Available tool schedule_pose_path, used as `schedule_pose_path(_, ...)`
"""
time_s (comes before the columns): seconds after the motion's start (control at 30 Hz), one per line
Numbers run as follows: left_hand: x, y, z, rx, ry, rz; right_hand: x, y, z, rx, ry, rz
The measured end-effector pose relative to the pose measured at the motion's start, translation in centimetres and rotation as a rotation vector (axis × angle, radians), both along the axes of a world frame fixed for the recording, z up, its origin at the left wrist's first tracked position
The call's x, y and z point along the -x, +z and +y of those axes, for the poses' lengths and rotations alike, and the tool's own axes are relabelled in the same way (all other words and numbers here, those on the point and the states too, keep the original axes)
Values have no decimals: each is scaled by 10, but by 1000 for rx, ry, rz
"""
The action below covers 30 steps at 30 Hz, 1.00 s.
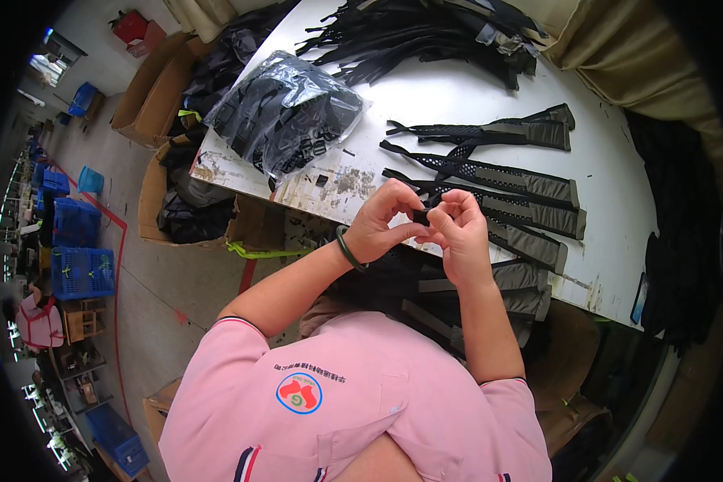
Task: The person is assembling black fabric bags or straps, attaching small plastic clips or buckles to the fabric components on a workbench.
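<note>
Over the table's near edge, my left hand (384,218) and my right hand (461,231) meet with fingertips pinched together. A small black piece (421,215) shows between them; whether it is a strap end or a fitting I cannot tell. Just beyond and to the right, several black mesh straps with grey-brown ends (530,186) lie fanned out side by side. My fingers hide the narrow ends of the nearest ones. More grey-ended straps (522,277) hang over the near edge by my right forearm. A dark bracelet circles my left wrist.
A clear plastic bag (285,112) of black goods sits at the table's left. Behind it lies a heap of black straps (426,36). Cardboard boxes (157,197) with dark material stand left on the floor. Curtain cloth (618,48) and black material (675,233) hang at right.
</note>
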State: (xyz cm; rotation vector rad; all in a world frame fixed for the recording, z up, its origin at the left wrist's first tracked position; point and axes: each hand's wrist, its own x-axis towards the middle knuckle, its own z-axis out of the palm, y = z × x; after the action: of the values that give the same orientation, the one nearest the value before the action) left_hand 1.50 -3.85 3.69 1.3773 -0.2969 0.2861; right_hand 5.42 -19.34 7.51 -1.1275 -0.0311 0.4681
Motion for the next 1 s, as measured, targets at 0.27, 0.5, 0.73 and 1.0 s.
schedule_pose_path(0.27, 4, 5, 5, -359, -127, -59, -20, 3, -19, 357, 264, -328)
schedule_pose_path(0.5, 47, 15, 17, 784, -453, 670, -39, -18, -75, 911, 324, -416)
schedule_pose_path(0.73, 71, 18, 87, -531, -195, 828, -19, -16, -106, 1070, 926, -160)
schedule_pose_path(1.0, -52, -29, 45, -1255, 188, -65, -73, -66, -4, 1108, 163, -1267)
